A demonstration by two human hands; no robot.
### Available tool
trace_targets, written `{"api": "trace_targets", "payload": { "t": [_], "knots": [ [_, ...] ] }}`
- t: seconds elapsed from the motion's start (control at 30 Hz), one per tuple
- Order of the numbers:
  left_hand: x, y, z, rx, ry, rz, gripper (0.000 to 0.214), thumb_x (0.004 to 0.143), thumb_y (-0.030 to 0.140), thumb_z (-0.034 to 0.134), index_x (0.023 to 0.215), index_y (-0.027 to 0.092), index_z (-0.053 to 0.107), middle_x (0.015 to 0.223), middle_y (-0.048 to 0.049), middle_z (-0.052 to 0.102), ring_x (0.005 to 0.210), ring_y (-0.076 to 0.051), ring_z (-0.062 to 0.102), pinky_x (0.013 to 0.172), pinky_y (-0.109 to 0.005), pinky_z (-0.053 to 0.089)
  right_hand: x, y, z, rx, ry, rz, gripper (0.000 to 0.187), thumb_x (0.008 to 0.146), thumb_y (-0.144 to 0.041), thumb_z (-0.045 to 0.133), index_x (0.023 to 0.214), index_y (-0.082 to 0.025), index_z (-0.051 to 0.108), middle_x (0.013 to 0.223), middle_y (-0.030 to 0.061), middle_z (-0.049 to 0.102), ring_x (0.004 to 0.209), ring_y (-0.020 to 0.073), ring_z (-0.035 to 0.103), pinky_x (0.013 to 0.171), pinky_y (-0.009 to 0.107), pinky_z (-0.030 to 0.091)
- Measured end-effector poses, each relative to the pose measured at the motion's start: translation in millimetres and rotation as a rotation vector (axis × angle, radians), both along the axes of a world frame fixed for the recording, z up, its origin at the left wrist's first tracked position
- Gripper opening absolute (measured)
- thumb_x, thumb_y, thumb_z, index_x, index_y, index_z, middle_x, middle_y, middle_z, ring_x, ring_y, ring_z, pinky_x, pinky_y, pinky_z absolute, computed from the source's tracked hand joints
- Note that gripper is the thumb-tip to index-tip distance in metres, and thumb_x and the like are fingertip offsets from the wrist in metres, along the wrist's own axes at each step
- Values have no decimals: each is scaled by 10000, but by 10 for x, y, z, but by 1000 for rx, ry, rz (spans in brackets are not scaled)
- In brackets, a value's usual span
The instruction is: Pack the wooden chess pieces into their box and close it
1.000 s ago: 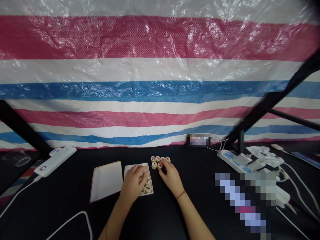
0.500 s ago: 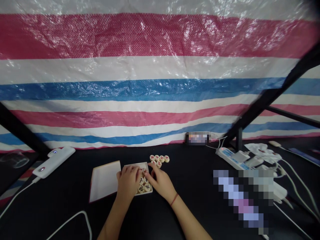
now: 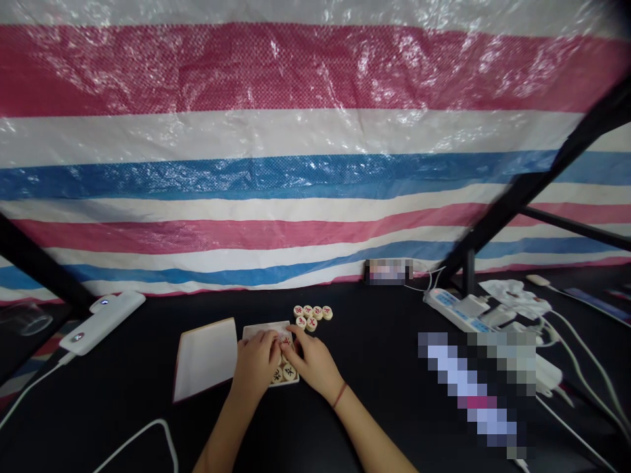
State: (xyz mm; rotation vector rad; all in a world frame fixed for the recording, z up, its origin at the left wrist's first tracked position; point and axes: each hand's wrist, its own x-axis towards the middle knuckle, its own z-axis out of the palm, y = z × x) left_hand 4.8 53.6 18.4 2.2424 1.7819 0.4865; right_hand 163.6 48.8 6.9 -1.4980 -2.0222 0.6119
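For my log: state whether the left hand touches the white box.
Touching. Head view shows the left hand resting on the white box, covering its left half, no gap.

A shallow white box (image 3: 254, 328) lies flat on the dark table (image 3: 374, 374). Inside it, round pale wooden discs (image 3: 284, 373) marked with red or black characters lie face up, packed side by side. A small cluster of loose discs (image 3: 312, 313) sits just beyond its far right corner.

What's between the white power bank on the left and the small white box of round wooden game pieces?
Head view: a flat white, red-edged rectangular lid lies on the black tabletop between the white power bank and the small white box.
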Motion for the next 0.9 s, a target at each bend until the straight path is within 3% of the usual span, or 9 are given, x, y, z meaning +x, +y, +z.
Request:
{"api": "trace_targets", "payload": {
  "t": [0.23,0.43,0.53,0.7,0.8,0.9],
  "knots": [
    [-59,39,-32,42,-70,-61,219,862,189,492,976,227,674,987,-49,704,921,-236,665,820,-383,467,-5,-9,43,-3,12,-3,356,939,-370,508,1233,-175,564,724,4,647,668,170,622,643,247,411],
    [-84,72,37,141,-427,-38,225,885,313,478,982,224,662,968,-61,695,901,-208,662,817,-346,514,-4,-13,18,157,187,25,235,880,-288,582,1089,-189,624,811,21,643,717,152,594,675,237,450],
    [-51,51,97,116,-587,-24,254,881,388,487,967,229,667,961,-51,705,884,-191,663,812,-328,529,-29,-28,14,237,246,58,229,844,-256,616,1065,-199,625,872,29,651,722,143,581,671,230,460],
    [-14,19,116,-18,-707,43,296,854,453,525,971,231,682,932,-38,724,861,-188,675,821,-337,545,-44,-63,74,243,266,57,205,851,-247,569,1042,-205,630,829,22,646,657,130,553,656,231,466],
    [-44,44,66,-47,-794,119,337,848,478,535,1013,220,677,1031,-56,712,926,-192,678,876,-348,537,76,-30,128,265,244,-42,199,843,-263,544,1010,-195,629,807,27,638,634,133,542,658,247,469],
    [-92,87,9,-68,-895,161,373,834,491,547,1034,203,673,1121,-82,681,933,-188,683,860,-328,547,304,56,137,290,214,-265,248,844,-315,526,1020,-168,620,782,36,631,604,137,530,628,259,459]
  ]
}}
